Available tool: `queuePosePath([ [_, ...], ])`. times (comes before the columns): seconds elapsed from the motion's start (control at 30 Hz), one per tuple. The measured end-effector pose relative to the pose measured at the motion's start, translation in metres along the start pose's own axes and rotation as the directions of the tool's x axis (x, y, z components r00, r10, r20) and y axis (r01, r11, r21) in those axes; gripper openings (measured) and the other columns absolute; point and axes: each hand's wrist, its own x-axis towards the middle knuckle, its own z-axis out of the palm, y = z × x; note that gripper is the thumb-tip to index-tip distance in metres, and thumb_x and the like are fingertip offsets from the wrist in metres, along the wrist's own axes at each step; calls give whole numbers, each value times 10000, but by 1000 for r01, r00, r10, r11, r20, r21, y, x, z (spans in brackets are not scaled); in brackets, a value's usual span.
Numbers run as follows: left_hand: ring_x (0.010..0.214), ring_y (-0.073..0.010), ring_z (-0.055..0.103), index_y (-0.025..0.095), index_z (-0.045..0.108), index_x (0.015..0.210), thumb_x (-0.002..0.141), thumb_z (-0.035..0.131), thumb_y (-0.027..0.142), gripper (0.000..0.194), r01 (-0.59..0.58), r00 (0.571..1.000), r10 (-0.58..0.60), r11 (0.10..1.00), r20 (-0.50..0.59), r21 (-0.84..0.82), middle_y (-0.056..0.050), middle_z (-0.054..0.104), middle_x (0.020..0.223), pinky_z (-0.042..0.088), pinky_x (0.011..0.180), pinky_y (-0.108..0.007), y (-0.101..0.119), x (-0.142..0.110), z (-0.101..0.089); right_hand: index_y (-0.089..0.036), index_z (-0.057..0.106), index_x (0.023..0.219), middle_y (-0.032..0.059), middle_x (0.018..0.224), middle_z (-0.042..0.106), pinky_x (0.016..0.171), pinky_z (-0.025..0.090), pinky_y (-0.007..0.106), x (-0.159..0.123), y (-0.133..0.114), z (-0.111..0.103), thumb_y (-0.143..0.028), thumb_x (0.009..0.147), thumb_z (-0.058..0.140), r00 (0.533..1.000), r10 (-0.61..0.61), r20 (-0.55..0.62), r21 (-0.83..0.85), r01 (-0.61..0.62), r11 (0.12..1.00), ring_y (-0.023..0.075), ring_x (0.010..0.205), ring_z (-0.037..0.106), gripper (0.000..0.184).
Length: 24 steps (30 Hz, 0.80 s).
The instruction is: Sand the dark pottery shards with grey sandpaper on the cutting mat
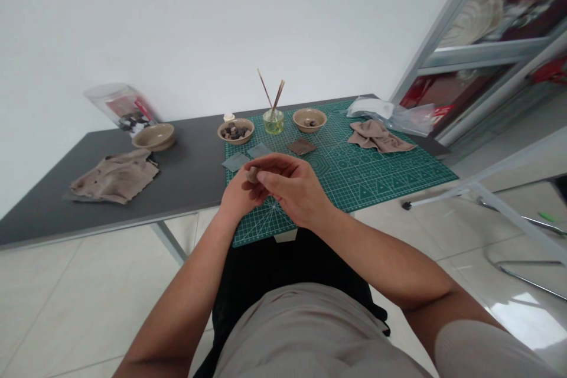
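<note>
My left hand and my right hand meet above the near edge of a green cutting mat. Between their fingertips is a small rounded brown lump, partly covered by my right thumb and fingers. Just beyond my hands lie two grey-blue squares of abrasive sheet and a dark brown square piece. A tan bowl of dark brown lumps stands at the mat's far left corner.
The dark grey table also holds two more tan bowls, a glass jar with thin sticks, and two beige cloths. A plastic bag lies at the far right corner, near a metal shelf.
</note>
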Motion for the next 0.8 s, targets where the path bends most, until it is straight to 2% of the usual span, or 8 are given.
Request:
queuePosePath([
  [0.07, 1129, -285, 621, 215, 704, 1000, 938, 517, 273, 204, -37, 998, 36, 999, 45, 37, -87, 721, 1063, 494, 1012, -434, 4, 2, -5, -196, 736, 962, 20, 812, 755, 615, 579, 256, 7, 6, -14, -362, 752, 774, 997, -15, -81, -60, 10, 998, 146, 688, 702, 270],
  [0.17, 1083, -274, 622, 213, 717, 1084, 976, 475, 322, 286, -64, 995, 60, 997, 80, 48, -88, 723, 1110, 496, 990, -454, 8, 4, -11, -185, 731, 926, 38, 847, 757, 628, 566, 273, 20, 12, -44, -330, 710, 765, 976, -8, -219, -128, -21, 992, 159, 722, 703, 263],
  [0.3, 1133, -273, 604, 209, 717, 1149, 974, 498, 338, 308, -47, 998, 46, 998, 49, 35, -91, 701, 1237, 480, 1022, -457, 10, 4, -12, -173, 718, 934, 50, 819, 750, 624, 565, 298, 29, 16, -80, -333, 690, 758, 956, -21, -294, -275, -64, 959, 181, 711, 709, 295],
  [0.4, 1175, -276, 581, 207, 697, 1194, 981, 482, 340, 330, -44, 998, 43, 998, 35, 38, -96, 663, 1297, 471, 1049, -468, 10, 3, -9, -180, 713, 930, 46, 811, 750, 627, 565, 296, 29, 22, -97, -330, 726, 738, 947, -59, -317, -413, -82, 907, 179, 712, 709, 254],
  [0.47, 1205, -279, 559, 192, 678, 1226, 961, 527, 363, 349, -12, 1000, 12, 998, -15, 54, -118, 607, 1345, 464, 1069, -459, 9, 3, -7, -194, 722, 912, 32, 816, 755, 647, 567, 289, 28, 27, -104, -278, 745, 721, 941, -95, -324, -533, -98, 840, 172, 725, 710, 188],
  [0.53, 1183, -288, 555, 180, 654, 1263, 939, 568, 373, 387, 14, 1000, -12, 997, -18, 72, -118, 621, 1276, 470, 1058, -453, 9, 3, -6, -205, 750, 911, 24, 871, 771, 766, 571, 302, 28, 31, -108, -206, 745, 724, 957, -153, -247, -709, -71, 702, 171, 808, 721, 168],
  [0.63, 1112, -289, 563, 178, 687, 1193, 950, 544, 376, 344, 5, 1000, -6, 994, 10, 106, -104, 649, 1188, 481, 1019, -447, 10, 3, -8, -211, 775, 927, 20, 883, 781, 841, 556, 321, 27, 33, -107, -155, 759, 732, 983, -108, -146, -859, -72, 507, 184, 843, 732, 183],
  [0.8, 1133, -294, 556, 185, 692, 1221, 959, 532, 395, 372, -72, 997, 66, 990, 51, 125, -97, 654, 1277, 479, 1011, -456, 9, 3, -10, -182, 774, 934, 42, 906, 780, 801, 556, 284, 25, 31, -99, -121, 761, 739, 996, -43, -77, -925, -55, 377, 179, 843, 734, 187],
])
